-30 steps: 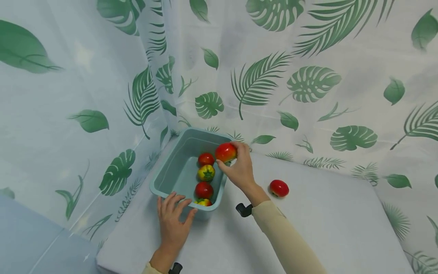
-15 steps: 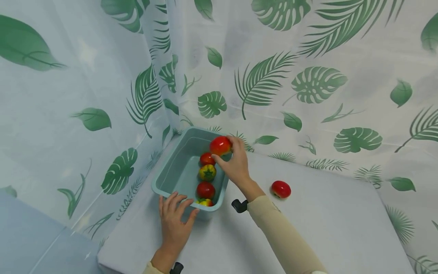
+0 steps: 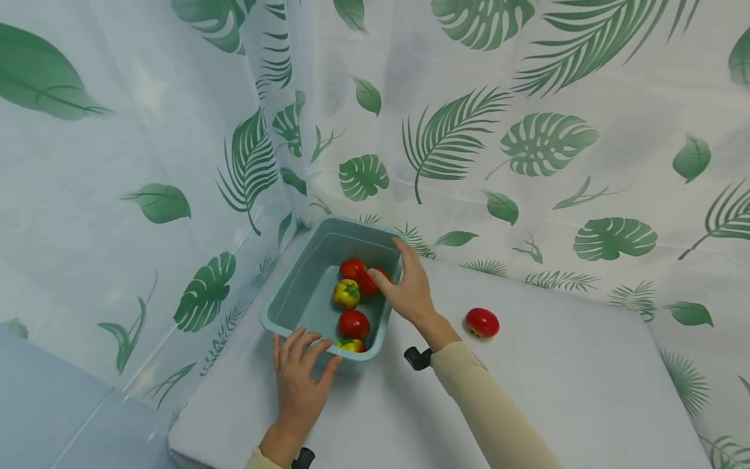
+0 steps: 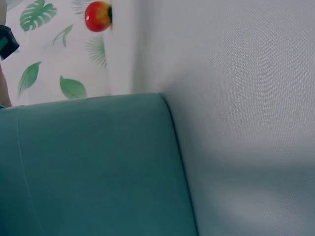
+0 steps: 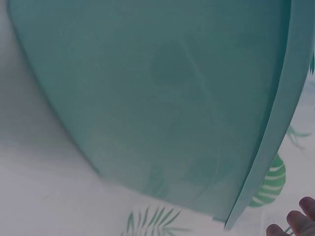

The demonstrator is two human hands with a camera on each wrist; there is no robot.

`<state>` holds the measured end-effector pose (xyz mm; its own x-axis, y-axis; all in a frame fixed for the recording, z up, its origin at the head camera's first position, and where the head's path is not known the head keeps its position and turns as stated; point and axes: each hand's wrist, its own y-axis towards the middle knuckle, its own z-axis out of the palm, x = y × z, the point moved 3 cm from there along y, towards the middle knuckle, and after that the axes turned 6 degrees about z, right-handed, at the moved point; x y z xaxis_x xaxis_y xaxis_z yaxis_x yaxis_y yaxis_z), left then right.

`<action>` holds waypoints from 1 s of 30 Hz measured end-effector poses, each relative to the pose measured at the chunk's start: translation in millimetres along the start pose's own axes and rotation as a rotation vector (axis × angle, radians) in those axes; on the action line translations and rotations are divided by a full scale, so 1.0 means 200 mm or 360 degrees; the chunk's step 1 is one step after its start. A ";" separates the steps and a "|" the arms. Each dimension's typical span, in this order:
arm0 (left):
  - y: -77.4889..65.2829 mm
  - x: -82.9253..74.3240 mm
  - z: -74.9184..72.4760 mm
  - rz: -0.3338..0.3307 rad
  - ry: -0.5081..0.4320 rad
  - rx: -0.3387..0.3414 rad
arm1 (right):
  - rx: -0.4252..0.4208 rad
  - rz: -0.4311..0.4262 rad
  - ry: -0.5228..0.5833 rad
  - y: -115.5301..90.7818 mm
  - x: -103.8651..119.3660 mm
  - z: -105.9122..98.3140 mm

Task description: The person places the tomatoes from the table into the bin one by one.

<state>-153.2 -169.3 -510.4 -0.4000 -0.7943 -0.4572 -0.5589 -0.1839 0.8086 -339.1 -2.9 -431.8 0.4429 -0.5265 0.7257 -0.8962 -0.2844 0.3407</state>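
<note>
In the head view, a teal plastic bin point(image 3: 293, 270) holds several glossy tomato-like fruits. Inside, a red fruit point(image 3: 370, 284) lies at the right wall, partly hidden by my right hand point(image 3: 411, 286). That hand is over the right rim with thumb and fingers apart, nothing held between them. Beside it are another red fruit point(image 3: 353, 268) and a yellow-green one point(image 3: 346, 294). Nearer me are a dark red fruit point(image 3: 353, 324) and a yellow-red one point(image 3: 352, 345). My left hand point(image 3: 301, 378) rests its spread fingers at the near rim.
One red fruit point(image 3: 482, 323) sits on the white table point(image 3: 556, 365), right of the bin. Leaf-printed curtains point(image 3: 457, 130) stand behind and to the left. The bin's outer wall point(image 4: 93, 167) fills much of the left wrist view.
My right hand carried a red fruit left over the bin, then let it go inside and opened. The yellow-green fruit shifted slightly left. My left hand stayed at the rim.
</note>
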 end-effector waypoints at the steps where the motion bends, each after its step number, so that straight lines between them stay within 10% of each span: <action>1: 0.00 0.00 0.00 0.0002 0.0001 -0.0001 | -0.0016 0.0014 -0.0006 0.00 -0.01 -0.01; 30: 0.00 -0.03 0.00 0.0012 -0.0017 -0.0018 | -0.0225 0.0460 -0.0347 -0.34 -0.69 -0.41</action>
<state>-151.4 -165.6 -507.2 -0.4119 -0.7895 -0.4550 -0.5476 -0.1846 0.8161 -341.0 155.2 -505.0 0.1534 -0.7310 0.6650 -0.9730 0.0058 0.2309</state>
